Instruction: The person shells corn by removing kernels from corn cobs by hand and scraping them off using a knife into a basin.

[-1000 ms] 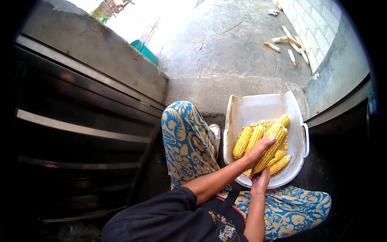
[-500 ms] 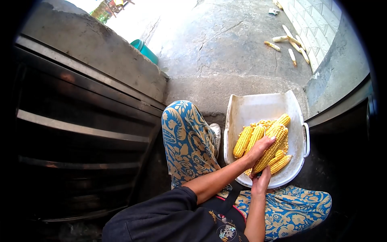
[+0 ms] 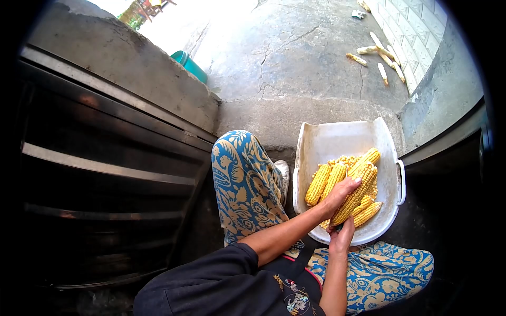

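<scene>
A white plastic basin (image 3: 337, 136) with side handles sits between my legs and holds several yellow corn cobs and loose kernels. My left hand (image 3: 341, 196) is wrapped around the middle of one corn cob (image 3: 357, 197), its thumb lying along the kernels. At the lower end of that cob, my right hand (image 3: 341, 235) is closed, with a small dark thing partly showing by its fingers; I cannot make out what it is. Other cobs lie beside the held one, two at its left (image 3: 318, 185) and one at its lower right (image 3: 368, 215).
Several stripped, pale cobs (image 3: 383, 73) lie on the concrete floor near the tiled wall at the upper right. A green bucket (image 3: 188, 67) stands beyond the low wall. A dark metal door (image 3: 105, 166) is at the left. My patterned trouser legs flank the basin.
</scene>
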### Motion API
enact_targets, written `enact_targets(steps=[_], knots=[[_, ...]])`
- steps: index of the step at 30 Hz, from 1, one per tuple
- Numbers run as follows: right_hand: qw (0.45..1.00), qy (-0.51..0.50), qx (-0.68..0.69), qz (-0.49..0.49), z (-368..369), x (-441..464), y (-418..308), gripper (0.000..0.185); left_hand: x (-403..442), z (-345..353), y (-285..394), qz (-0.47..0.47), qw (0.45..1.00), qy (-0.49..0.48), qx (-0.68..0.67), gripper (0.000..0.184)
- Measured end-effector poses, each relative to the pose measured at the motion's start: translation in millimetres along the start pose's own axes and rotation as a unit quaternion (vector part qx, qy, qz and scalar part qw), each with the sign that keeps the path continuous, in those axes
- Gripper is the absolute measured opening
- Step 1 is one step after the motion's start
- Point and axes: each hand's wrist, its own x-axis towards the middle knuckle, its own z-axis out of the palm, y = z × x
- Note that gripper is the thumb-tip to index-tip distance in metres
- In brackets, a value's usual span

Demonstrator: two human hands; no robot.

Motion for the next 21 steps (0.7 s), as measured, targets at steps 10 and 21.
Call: enact_targets(steps=[10, 21], knots=[[1.0, -0.001, -0.002, -0.007, 0.8, -1.2, -0.6, 0.025, 3.3, -3.6, -4.8, -0.007, 1.0, -0.006, 0.005, 0.051], [1.0, -0.003, 0.005, -0.006, -0.9, -0.1, 0.2, 0.023, 2.5, -0.9, -3.1, 0.007, 1.0, -0.019, -0.017, 0.051]])
